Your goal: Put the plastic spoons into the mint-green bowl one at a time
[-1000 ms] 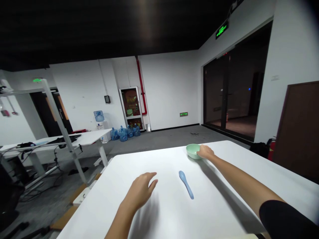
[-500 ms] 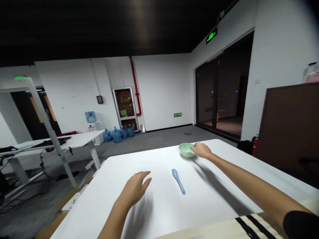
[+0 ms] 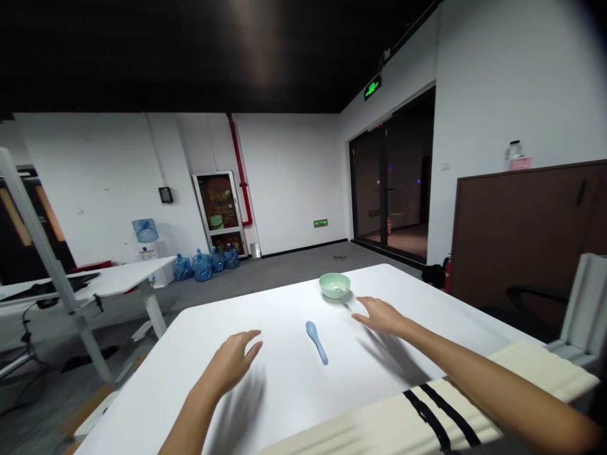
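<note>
A light green bowl [image 3: 331, 289] stands near the far edge of the white table [image 3: 279, 392], with a small pale shape inside that I cannot make out. Nearer to me lies a blue spoon [image 3: 317, 342], its handle pointing towards me. My right hand [image 3: 382, 315] is just right of the bowl, apart from it, with thumb and fingers parted and nothing held. To the left of the spoon my left hand [image 3: 236, 361] hovers above the table, thumb and fingers apart and holding nothing.
A cream cloth with black stripes [image 3: 379, 414] lies along the near side of the table. To the left stands another white table [image 3: 128, 278] with a metal post. Several blue water bottles [image 3: 202, 268] are on the floor behind. A brown cabinet [image 3: 512, 221] stands at right.
My right hand has let go of the bowl's rim and drawn back towards me. The bowl stays on the table. The view has turned right; my left hand keeps its open pose.
</note>
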A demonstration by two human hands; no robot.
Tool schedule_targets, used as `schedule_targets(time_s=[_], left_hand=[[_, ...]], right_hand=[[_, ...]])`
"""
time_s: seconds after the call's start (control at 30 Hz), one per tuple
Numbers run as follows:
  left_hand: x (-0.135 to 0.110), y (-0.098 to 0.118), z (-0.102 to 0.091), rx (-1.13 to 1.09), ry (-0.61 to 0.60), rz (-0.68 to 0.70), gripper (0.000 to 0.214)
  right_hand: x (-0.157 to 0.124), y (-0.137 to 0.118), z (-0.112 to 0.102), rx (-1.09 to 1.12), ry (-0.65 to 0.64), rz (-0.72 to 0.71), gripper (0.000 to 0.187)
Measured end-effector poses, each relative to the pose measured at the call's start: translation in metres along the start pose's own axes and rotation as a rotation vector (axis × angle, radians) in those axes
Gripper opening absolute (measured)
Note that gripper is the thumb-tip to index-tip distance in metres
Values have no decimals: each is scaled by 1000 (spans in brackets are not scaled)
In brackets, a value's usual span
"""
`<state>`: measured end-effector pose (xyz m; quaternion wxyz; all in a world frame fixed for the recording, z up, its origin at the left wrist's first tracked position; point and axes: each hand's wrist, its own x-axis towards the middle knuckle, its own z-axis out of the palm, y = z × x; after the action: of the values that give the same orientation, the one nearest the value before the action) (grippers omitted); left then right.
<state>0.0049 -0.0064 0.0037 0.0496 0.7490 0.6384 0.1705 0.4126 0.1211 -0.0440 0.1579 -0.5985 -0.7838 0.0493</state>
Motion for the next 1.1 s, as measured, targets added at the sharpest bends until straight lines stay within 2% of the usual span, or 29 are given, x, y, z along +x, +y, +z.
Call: schedule_targets(time_s=[0.47, 0.7, 0.83, 0.97, 1.1], left_hand=[[2, -9, 3, -29, 27, 19, 57], [1, -4, 1, -30, 9, 13, 57], [-2, 2, -1, -31, -4, -2, 55], [-4, 6, -4, -41, -13, -2, 53], [-6, 10, -7, -34, -12, -4, 51]], right_hand=[[-5, -7, -7, -6, 9, 6, 66], [1, -9, -12, 5, 58, 19, 62], [25, -13, -21, -37, 85, 21, 54], [67, -19, -28, -74, 95, 49, 48], [110, -25, -25, -76, 67, 135, 39]])
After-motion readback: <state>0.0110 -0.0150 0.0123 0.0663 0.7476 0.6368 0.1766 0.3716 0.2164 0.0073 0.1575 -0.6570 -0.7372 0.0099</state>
